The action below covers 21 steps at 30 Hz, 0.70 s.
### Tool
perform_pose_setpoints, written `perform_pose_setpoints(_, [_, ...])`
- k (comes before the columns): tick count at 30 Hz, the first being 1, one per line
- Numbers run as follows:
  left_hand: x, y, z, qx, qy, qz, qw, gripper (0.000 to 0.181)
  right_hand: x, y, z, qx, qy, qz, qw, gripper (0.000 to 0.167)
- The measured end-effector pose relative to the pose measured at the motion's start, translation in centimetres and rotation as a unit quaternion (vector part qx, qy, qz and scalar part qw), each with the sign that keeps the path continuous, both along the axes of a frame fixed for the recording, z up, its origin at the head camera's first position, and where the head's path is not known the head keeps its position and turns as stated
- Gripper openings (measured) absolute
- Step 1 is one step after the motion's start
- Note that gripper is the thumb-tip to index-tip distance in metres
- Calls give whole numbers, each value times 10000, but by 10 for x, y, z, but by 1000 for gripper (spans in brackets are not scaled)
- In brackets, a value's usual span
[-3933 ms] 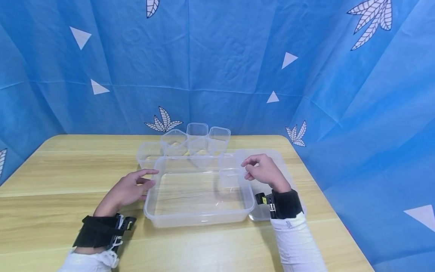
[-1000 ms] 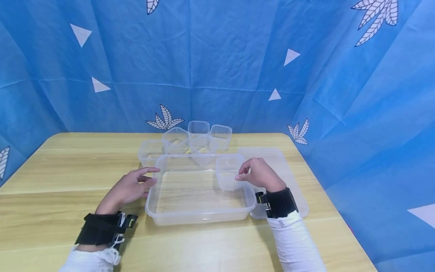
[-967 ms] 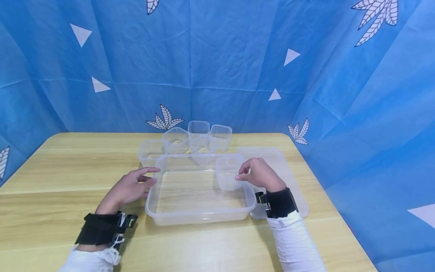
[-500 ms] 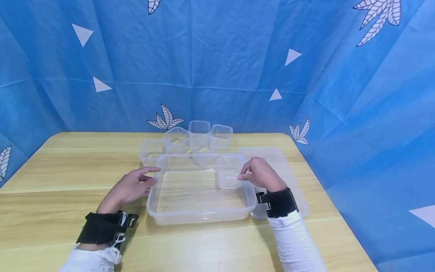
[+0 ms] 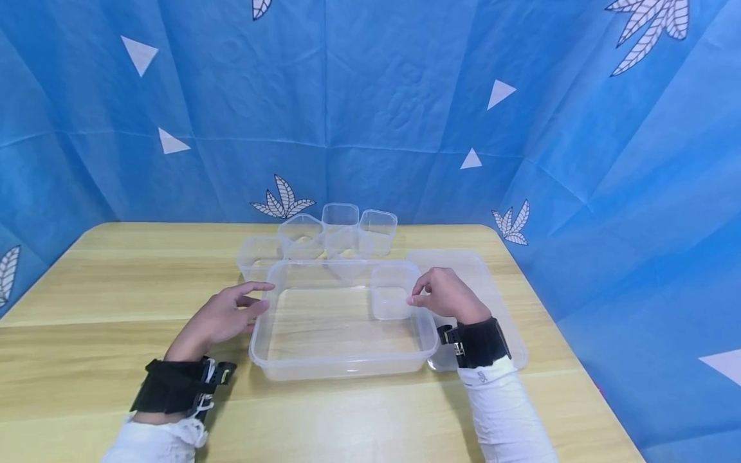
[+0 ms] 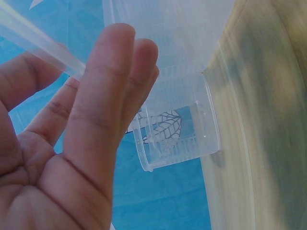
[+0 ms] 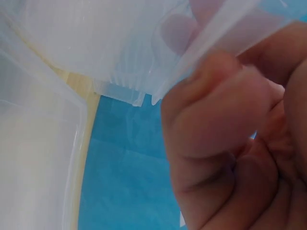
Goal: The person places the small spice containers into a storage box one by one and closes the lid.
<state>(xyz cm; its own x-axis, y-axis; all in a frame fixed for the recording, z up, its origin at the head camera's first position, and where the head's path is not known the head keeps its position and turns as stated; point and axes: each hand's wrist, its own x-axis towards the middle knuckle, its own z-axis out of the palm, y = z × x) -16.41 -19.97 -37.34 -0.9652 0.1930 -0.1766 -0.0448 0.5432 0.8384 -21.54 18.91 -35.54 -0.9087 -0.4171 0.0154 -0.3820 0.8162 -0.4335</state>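
Note:
In the head view, a large clear container (image 5: 347,368) stands on the table. My left hand (image 5: 222,315) touches its left rim with fingers slightly bent and spread; they also lie at the rim in the left wrist view (image 6: 96,110). A small clear container (image 5: 391,308) is inside the large one at its back right corner. My right hand (image 5: 448,294) pinches the small container's right side between thumb and finger. In the right wrist view, that hand (image 7: 225,129) has curled fingers at a clear plastic wall, with a fingertip showing through it.
Several small clear containers, one of them at the back (image 5: 340,215), stand behind the large container on the wooden table (image 5: 145,276). A flat clear lid (image 5: 492,308) lies on the right, partly under my right hand. A blue patterned cloth (image 5: 370,96) hangs behind and to the right.
Since the earliest frame, my right hand has shifted slightly, and the small container sits a little differently in the back right corner. Over the last second, hands and containers have hardly moved.

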Motion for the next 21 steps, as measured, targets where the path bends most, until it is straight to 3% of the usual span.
perform_pose_setpoints(7, [1,-4,1,45,-15,53,10000,44,-8,5,-8,-398,-217,112,9989,8])
perform_pose_setpoints(17, [3,-2,0,203,-4,63,9998,44,-13,17,-17,-1131,-757,19,9907,58])
perform_pose_setpoints(21, [4,0,0,207,24,96,9997,44,-14,22,-21,-1501,-1102,-93,9825,67])
